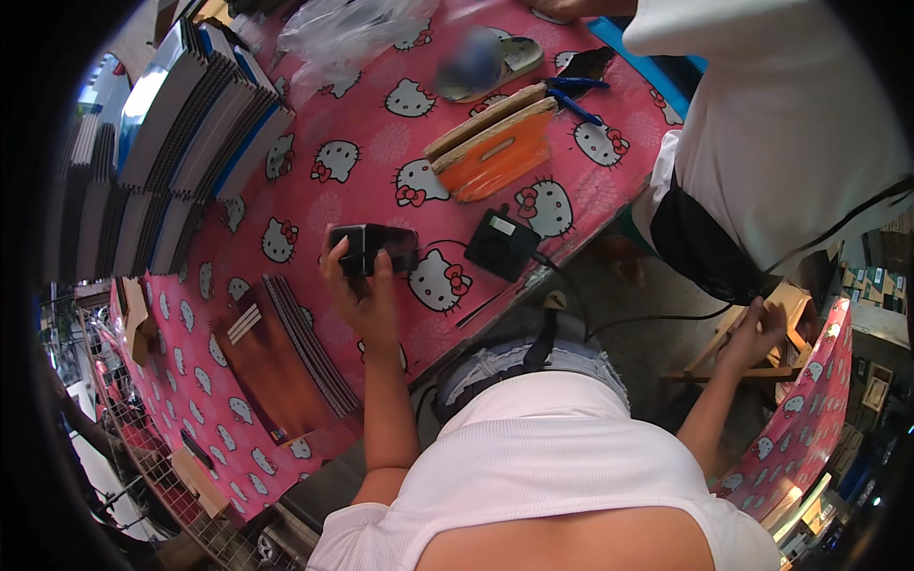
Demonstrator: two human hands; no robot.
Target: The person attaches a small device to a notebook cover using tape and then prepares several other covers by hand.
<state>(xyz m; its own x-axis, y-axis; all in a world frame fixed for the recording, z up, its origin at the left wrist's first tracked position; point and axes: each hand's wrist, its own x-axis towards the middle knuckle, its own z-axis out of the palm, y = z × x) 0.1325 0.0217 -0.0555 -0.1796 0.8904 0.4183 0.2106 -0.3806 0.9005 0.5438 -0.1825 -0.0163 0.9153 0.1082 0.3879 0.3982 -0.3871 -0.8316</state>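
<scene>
A small black box-shaped device (356, 249) with a glossy side is in my left hand (354, 285), fingers and thumb closed around it just above the pink table. From it a thin wire seems to lead to a square black unit (502, 244) with a white label, lying near the table edge. My right hand (750, 337) reaches far out to the right, beside a wooden stool (788, 314). Its fingers are curled together near a black cable (657, 320); what they hold, if anything, is too small to make out.
Tall stacks of spiral-bound notebooks (181, 124) stand at the far left; a brown-covered notebook pile (286, 371) lies nearer. Wooden boards with an orange piece (500, 162), blue-handled pliers (576, 88) and a plastic bag (352, 38) are farther back. A person in white (762, 105) stands at right.
</scene>
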